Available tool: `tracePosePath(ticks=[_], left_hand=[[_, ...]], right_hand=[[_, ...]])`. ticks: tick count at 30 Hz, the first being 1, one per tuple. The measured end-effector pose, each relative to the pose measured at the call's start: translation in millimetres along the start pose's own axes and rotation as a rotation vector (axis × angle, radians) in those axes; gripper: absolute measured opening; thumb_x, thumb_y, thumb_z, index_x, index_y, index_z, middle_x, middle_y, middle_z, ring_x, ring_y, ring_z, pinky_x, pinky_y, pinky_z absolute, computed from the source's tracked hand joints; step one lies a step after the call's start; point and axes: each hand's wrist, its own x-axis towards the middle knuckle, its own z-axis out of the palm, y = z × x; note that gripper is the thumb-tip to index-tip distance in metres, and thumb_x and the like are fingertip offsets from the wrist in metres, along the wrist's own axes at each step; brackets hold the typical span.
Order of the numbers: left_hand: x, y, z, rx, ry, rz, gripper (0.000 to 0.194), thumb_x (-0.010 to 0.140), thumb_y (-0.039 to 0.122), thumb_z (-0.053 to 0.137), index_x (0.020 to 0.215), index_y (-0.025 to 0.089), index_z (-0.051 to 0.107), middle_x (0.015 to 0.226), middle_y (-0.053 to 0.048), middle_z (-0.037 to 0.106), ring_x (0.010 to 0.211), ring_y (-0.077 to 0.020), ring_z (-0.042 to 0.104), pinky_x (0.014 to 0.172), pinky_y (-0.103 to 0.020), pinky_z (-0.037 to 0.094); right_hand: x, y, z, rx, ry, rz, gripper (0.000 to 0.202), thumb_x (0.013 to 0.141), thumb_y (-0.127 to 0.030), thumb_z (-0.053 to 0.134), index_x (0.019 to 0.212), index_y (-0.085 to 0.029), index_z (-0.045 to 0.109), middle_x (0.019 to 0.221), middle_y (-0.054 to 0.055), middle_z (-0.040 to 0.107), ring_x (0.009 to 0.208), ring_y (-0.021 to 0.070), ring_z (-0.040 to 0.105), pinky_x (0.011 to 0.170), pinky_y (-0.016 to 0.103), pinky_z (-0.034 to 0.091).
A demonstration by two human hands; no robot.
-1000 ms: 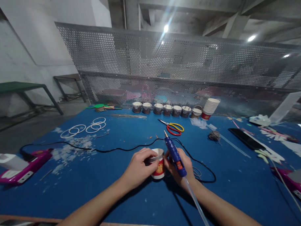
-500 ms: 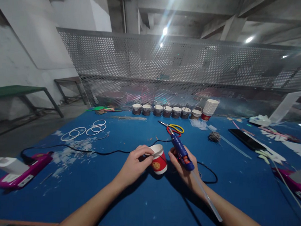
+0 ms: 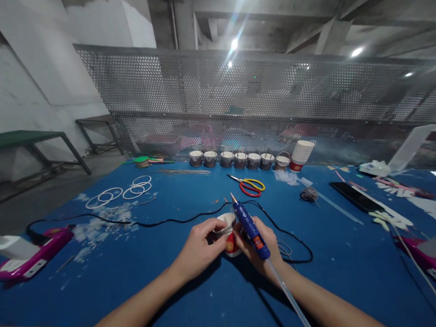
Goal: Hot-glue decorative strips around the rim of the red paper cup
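Note:
A red and white paper cup (image 3: 231,245) stands in front of me, its pale rim tilted a little. My left hand (image 3: 204,241) grips its left side near the rim, thumb and fingers pinched there. In my right hand (image 3: 261,241) is a blue hot glue gun (image 3: 250,227), its nozzle pointing up and away over the cup's right side. From its back end a long clear glue stick (image 3: 288,294) trails down toward me. The right fingertips are at the cup's right side; whether they press on it is partly hidden. A thin grey cord (image 3: 285,251) lies right of that hand.
Behind are red-handled and yellow-handled scissors (image 3: 251,186), a row of grey-wrapped cups (image 3: 240,160), and a cup stack (image 3: 301,156). A grey yarn ball (image 3: 309,194) and phone (image 3: 356,196) lie right. White rings (image 3: 104,197) and a purple power strip (image 3: 34,257) sit left; a black cable (image 3: 173,221) crosses.
My right hand has moved left to the cup with the glue gun, whose nozzle has swung left. My left hand has shifted slightly, covering more of the cup.

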Motion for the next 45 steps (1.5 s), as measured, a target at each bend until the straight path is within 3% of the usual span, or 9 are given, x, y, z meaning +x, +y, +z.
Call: tracePosePath(ticks=[8,19,29,37,45], left_hand=[[0,-1,0.2,0.049,-0.006,0.046,0.016,0.075,0.021,0.052,0.074,0.016,0.067,0.070,-0.002,0.066,0.064,-0.0143,0.056,0.061,-0.024,0.043],[2,1,-6.1,-0.071,-0.026,-0.051,0.018,0.075,0.028,0.055,0.072,0.016,0.068,0.068,-0.002,0.065,0.061,-0.0139,0.053,0.056,-0.022,0.043],[5,0,-18.3,-0.176,-0.028,-0.129,0.021,0.075,0.031,0.055,0.072,0.016,0.070,0.068,-0.002,0.064,0.062,-0.0142,0.052,0.059,-0.024,0.042],[10,0,-29.3,-0.143,0.077,-0.067,0.019,0.074,0.030,0.056,0.067,0.017,0.068,0.071,-0.002,0.061,0.062,-0.0135,0.052,0.060,-0.025,0.044],[23,-19,-40.8,-0.268,0.234,-0.190,0.020,0.063,0.027,0.060,0.075,0.014,0.071,0.064,0.001,0.064,0.055,-0.0113,0.053,0.057,-0.023,0.044]], right_hand=[[-6,12,3,-0.052,0.023,0.018,0.010,0.076,-0.026,0.064,0.080,-0.023,0.055,0.071,-0.002,0.062,0.060,0.0154,0.058,0.060,0.027,0.048],[-2,12,2,-0.038,-0.009,0.028,0.008,0.078,-0.026,0.063,0.081,-0.023,0.055,0.073,-0.001,0.063,0.062,0.0155,0.058,0.060,0.027,0.048],[18,10,-12,0.095,0.172,0.279,0.019,0.081,-0.037,0.061,0.072,-0.021,0.055,0.061,-0.002,0.056,0.052,0.0142,0.051,0.051,0.026,0.046],[35,17,-12,0.096,0.179,0.332,0.022,0.074,-0.042,0.062,0.071,-0.021,0.054,0.062,-0.002,0.055,0.055,0.0152,0.050,0.056,0.029,0.045],[71,0,-3,0.205,0.153,0.393,0.022,0.065,-0.036,0.064,0.059,-0.022,0.048,0.059,-0.003,0.050,0.058,0.0146,0.046,0.059,0.028,0.039]])
